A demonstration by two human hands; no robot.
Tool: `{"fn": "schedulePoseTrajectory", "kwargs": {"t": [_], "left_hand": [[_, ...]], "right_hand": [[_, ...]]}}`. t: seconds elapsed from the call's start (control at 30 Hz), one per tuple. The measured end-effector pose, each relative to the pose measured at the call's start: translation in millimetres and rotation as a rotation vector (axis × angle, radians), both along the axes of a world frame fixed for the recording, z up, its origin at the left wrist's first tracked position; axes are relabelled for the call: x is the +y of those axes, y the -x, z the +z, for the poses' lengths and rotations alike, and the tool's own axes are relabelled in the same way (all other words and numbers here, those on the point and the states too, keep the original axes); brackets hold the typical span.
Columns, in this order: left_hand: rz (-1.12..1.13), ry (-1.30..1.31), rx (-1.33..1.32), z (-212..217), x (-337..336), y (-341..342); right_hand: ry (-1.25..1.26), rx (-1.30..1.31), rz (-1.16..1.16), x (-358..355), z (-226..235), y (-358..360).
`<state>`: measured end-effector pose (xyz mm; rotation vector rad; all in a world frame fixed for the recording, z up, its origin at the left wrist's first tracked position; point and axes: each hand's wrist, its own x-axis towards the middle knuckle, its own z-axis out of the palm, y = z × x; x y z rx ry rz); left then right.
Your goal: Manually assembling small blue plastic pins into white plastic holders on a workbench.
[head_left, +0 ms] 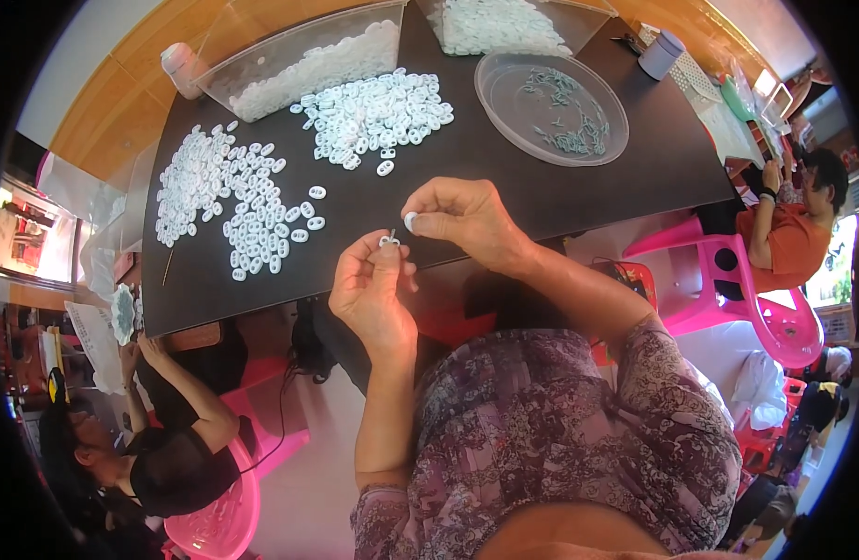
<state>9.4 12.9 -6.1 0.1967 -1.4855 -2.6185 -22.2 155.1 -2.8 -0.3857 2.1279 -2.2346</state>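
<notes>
My left hand (375,285) is just off the table's near edge, its thumb and fingers pinching a small white oval piece with two holes (389,242). A thin grey pin-like bit sticks up from that piece. To its right my right hand (467,217) pinches another small white piece (411,220) between thumb and fingertips; the fingers partly hide it. The two pieces are close together but apart. Beyond my hands a heap of white two-hole oval pieces (373,117) lies on the dark table (429,173). More white pieces (261,219) are spread at the left.
A round clear tray (504,121) holds small grey-green parts. Two clear bins (299,47) (593,28) of white pieces stand at the back, with a bottle (179,70) and a grey jar (662,54). People sit left (182,467) and right (789,229) on pink chairs.
</notes>
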Motion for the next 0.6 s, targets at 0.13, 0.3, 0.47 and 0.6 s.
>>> {"fn": "schedulePoseTrajectory", "kwargs": {"t": [0.13, 0.3, 0.47, 0.6], "left_hand": [[-0.004, 0.084, 0.031, -1.7, -1.2, -3.4], [0.005, 0.132, 0.051, -4.3, 1.0, -4.0], [-0.007, 0.136, 0.047, -6.9, 1.4, -3.8], [-0.017, 0.138, 0.04, -8.0, 0.9, -3.4]], "right_hand": [[-0.046, -0.076, -0.018, 0.1, 12.0, 0.9], [0.009, -0.166, -0.031, 1.2, 12.3, 2.7], [0.0, -0.144, -0.026, -0.6, 9.5, 3.8], [0.001, -0.09, -0.034, -3.2, 8.4, 3.5]]}}
